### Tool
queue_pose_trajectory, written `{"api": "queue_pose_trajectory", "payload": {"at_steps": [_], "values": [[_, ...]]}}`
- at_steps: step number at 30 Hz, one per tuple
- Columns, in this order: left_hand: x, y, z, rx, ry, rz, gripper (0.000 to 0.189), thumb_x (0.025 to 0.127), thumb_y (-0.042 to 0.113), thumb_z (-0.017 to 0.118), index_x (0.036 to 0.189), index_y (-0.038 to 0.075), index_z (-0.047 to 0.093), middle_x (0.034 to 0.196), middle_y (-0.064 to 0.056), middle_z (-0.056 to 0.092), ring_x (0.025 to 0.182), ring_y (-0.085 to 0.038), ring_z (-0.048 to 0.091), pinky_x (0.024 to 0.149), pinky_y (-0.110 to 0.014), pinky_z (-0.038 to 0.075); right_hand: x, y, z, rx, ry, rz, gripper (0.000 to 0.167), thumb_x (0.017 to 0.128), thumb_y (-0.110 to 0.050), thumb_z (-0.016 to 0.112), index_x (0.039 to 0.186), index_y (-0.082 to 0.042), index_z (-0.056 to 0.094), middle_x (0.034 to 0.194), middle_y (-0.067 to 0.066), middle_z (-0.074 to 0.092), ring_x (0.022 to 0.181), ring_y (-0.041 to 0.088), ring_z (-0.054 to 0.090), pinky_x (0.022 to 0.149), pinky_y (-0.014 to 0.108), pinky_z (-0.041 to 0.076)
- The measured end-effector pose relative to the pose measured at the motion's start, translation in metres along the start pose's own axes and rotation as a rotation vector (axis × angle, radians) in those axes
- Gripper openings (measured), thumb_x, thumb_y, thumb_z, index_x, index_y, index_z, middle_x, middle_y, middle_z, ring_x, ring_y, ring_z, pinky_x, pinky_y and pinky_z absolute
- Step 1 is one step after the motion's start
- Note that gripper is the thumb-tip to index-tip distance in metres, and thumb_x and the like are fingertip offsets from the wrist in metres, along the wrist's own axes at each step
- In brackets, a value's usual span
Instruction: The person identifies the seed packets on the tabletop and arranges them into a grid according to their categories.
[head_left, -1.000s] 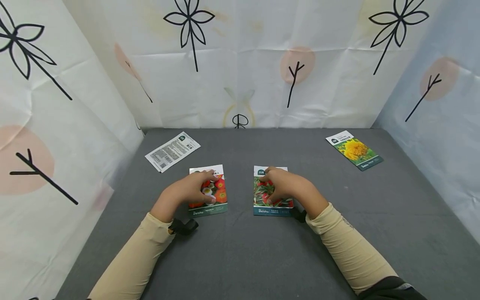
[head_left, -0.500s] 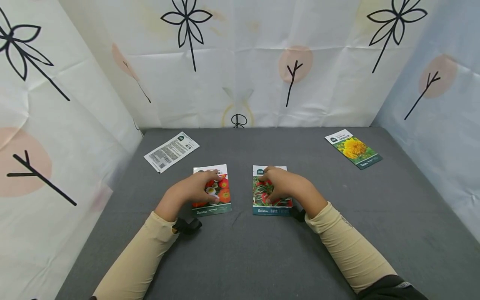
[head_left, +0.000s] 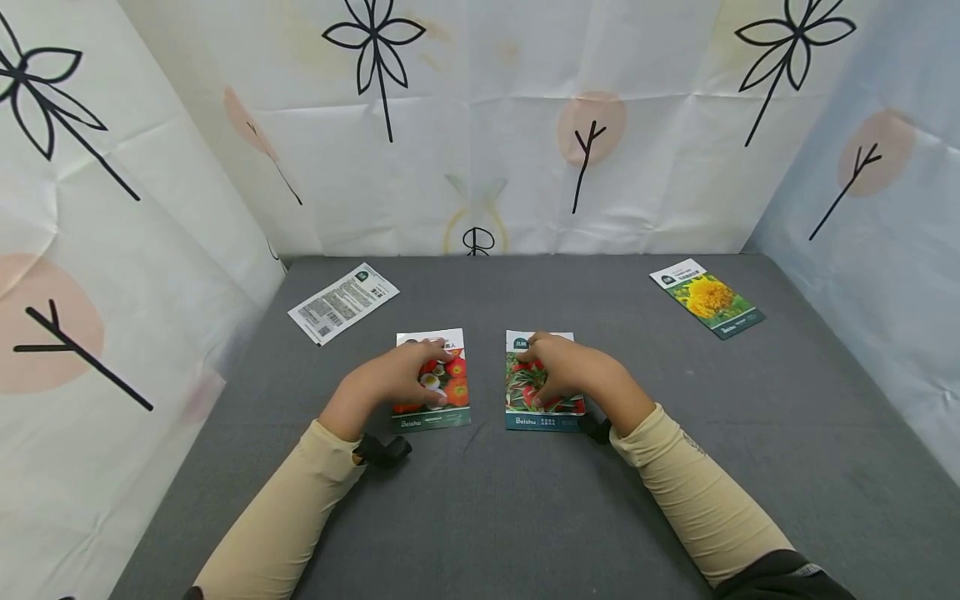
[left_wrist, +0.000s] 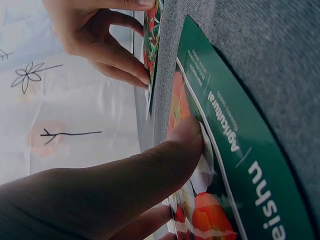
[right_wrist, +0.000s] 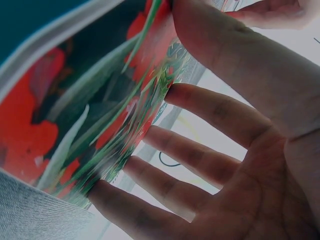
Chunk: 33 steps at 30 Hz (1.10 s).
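A seed packet (head_left: pixel 458 388) printed with red, orange and white flowers lies flat left of centre. My left hand (head_left: pixel 392 377) rests on it from the left, thumb and fingertips pressing its face; in the left wrist view the thumb (left_wrist: pixel 185 136) touches just above the green band. To the right lies a second seed packet (head_left: pixel 521 383), with red flowers, long green leaves and a blue band. The fingertips of my right hand (head_left: pixel 579 368) touch its face, thumb apart from the fingers. In the right wrist view those fingers (right_wrist: pixel 210 107) reach out fairly straight.
A third packet (head_left: pixel 707 298) with a yellow flower lies face up at the back right. At the back left a white packet (head_left: pixel 343 303) shows printed text and a barcode. The grey tabletop (head_left: pixel 480 517) is enclosed by white patterned cloth (head_left: pixel 480 150).
My left hand has slid its seed packet to the right, narrowing the gap to the other packet. My right hand and its packet stay in place.
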<state>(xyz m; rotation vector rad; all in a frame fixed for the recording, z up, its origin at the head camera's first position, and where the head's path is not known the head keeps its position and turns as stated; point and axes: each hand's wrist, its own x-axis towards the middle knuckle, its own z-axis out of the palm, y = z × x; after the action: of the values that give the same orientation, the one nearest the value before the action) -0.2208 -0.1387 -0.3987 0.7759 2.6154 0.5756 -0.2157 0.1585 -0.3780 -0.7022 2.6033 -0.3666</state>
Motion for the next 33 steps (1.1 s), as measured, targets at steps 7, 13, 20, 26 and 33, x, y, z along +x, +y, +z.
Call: {"api": "queue_pose_trajectory", "payload": {"at_steps": [7,13,20,26,33], "values": [[0.005,0.005,0.001,-0.02,-0.013,0.01,0.068,0.091,0.023,0.086,0.15,0.003,0.06,0.169,-0.023,0.038,0.154,-0.042,0.042,0.121,-0.053,0.044,0.0,0.0,0.0,0.006,-0.001,0.004,0.075,0.088,-0.024,0.09,0.153,-0.006,0.057,0.159,0.023,0.046,0.139,0.037,0.055,0.108,0.048,0.054],[0.009,0.009,0.003,-0.01,-0.02,0.011,0.066,0.091,0.024,0.086,0.149,0.006,0.061,0.17,-0.02,0.039,0.155,-0.04,0.041,0.121,-0.053,0.043,0.0,0.0,0.0,0.004,-0.001,-0.003,0.076,0.088,-0.024,0.09,0.153,-0.006,0.057,0.156,0.022,0.049,0.132,0.034,0.058,0.105,0.046,0.056],[0.013,0.014,0.003,0.008,-0.028,0.025,0.066,0.091,0.025,0.086,0.149,0.006,0.061,0.17,-0.019,0.039,0.157,-0.041,0.038,0.123,-0.054,0.041,0.0,0.0,0.0,-0.004,0.013,-0.014,0.075,0.087,-0.024,0.091,0.152,-0.005,0.058,0.152,0.021,0.052,0.129,0.033,0.059,0.106,0.047,0.055],[0.016,0.018,0.004,0.015,-0.033,0.033,0.067,0.09,0.025,0.087,0.149,0.006,0.061,0.17,-0.018,0.039,0.156,-0.04,0.04,0.123,-0.054,0.041,0.001,0.0,0.0,-0.002,-0.001,0.007,0.076,0.088,-0.025,0.09,0.153,-0.006,0.057,0.157,0.022,0.048,0.138,0.036,0.056,0.109,0.048,0.054],[0.02,0.023,0.004,0.009,-0.056,0.034,0.069,0.091,0.024,0.086,0.152,0.006,0.058,0.171,-0.019,0.036,0.156,-0.04,0.039,0.123,-0.053,0.042,0.001,0.0,-0.001,-0.01,0.006,-0.001,0.076,0.086,-0.025,0.091,0.152,-0.006,0.059,0.153,0.02,0.052,0.131,0.034,0.059,0.106,0.047,0.055]]}}
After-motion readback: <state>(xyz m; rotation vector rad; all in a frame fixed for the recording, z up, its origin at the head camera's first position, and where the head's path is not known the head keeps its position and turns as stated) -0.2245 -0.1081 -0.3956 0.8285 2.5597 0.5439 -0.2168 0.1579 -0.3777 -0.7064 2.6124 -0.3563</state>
